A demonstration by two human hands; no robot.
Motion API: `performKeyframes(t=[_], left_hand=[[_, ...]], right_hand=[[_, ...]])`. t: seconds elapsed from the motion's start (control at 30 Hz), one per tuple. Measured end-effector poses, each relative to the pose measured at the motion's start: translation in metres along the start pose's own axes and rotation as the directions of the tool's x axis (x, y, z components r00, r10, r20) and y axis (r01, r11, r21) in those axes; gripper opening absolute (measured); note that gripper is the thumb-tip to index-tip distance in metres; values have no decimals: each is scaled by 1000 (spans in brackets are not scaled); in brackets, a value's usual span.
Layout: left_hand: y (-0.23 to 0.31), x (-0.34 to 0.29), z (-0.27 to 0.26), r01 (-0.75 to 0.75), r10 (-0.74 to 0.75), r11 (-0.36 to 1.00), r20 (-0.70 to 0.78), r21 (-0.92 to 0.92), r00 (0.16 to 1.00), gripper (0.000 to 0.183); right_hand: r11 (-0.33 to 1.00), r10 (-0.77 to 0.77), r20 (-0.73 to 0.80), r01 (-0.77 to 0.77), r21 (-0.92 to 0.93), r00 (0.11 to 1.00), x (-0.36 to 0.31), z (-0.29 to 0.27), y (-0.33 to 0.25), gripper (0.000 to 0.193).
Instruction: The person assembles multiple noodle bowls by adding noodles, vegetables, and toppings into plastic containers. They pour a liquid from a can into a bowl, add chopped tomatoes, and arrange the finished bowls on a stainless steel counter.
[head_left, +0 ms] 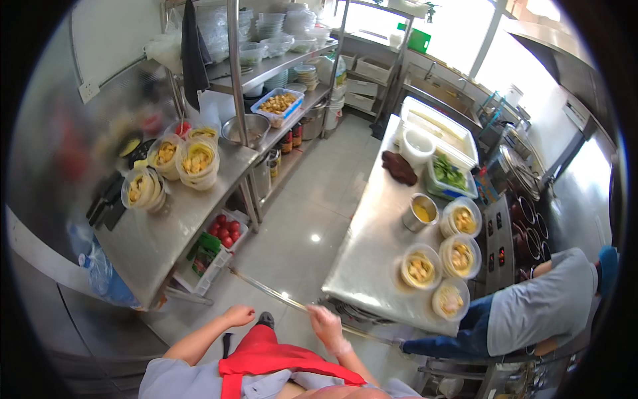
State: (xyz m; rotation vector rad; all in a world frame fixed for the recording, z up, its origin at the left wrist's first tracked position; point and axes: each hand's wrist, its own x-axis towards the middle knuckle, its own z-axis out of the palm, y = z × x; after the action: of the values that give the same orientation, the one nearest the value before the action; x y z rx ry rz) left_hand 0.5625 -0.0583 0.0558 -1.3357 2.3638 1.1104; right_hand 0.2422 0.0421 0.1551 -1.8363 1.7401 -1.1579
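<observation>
Both my hands hang over the floor between two steel tables. My left hand (239, 315) is closed in a loose fist, with nothing seen in it, beside my shoe (266, 320). My right hand (325, 327) has its fingers curled in, and nothing shows in them; a clear, thin glove seems to cover it. It is nearest the near corner of the right steel table (352, 266). On that table stand several round plastic tubs of pale yellow food, among them a near tub (450, 300), and a steel pot (421, 211) of yellow liquid.
The left steel table (193, 219) carries tubs of food (198, 163); a crate (216, 259) of red produce sits below. Shelves (279, 60) hold stacked bowls. A co-worker (538, 306) bends by the stove at right. A metal strip (266, 290) crosses the floor.
</observation>
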Motion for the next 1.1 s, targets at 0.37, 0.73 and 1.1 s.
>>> performKeyframes(t=[0.37, 0.73, 1.1], left_hand=[[41, 202, -329, -297, 329, 944, -480, 143, 814, 33], [120, 520, -743, -422, 264, 894, -940, 154, 218, 50], [86, 687, -965, 125, 135, 981, -985, 148, 103, 20]], right_hand=[[961, 118, -394, -6, 275, 911, 468, 38, 73, 23], [987, -145, -427, 103, -120, 893, 1101, 14, 133, 31], [923, -226, -303, 103, -372, 926, 1300, 30, 165, 25]])
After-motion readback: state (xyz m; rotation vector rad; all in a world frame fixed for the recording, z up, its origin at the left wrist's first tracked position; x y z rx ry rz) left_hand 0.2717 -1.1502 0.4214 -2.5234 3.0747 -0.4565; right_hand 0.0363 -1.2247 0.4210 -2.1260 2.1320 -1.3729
